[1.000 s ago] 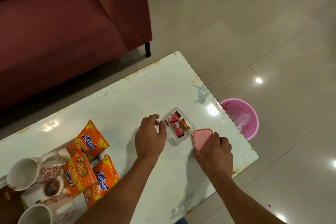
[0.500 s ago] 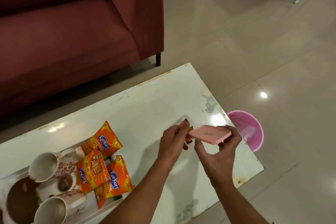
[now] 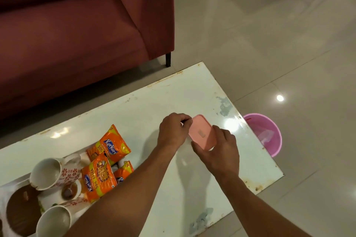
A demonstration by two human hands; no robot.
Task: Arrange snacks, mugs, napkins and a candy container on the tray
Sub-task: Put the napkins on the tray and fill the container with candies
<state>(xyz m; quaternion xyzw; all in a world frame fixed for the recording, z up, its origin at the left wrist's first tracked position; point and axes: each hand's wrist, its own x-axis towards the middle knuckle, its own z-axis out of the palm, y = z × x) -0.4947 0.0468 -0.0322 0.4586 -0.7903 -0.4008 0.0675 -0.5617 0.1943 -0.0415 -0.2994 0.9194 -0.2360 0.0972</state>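
Two bare hands meet at a small rectangular container capped by a pink plastic lid (image 3: 202,133), held near the right end of the white glossy table (image 3: 173,100). The left hand (image 3: 174,132) pinches the far left edge of the lid with curled fingers; the right hand (image 3: 221,150) closes around its near right end, fingers under it. The box beneath the lid is almost wholly hidden, so its contents cannot be told.

To the left, well apart, three orange Kurkure snack packets (image 3: 108,145) lie overlapping at the tray's edge (image 3: 5,184). Beside them stand white mugs with red flower print (image 3: 52,173), one near a small cup of brown liquid (image 3: 69,191).

Past the table's right edge sits a pink plastic bucket (image 3: 269,140) on the tiled floor. A dark red sofa (image 3: 77,25) stands behind the table.
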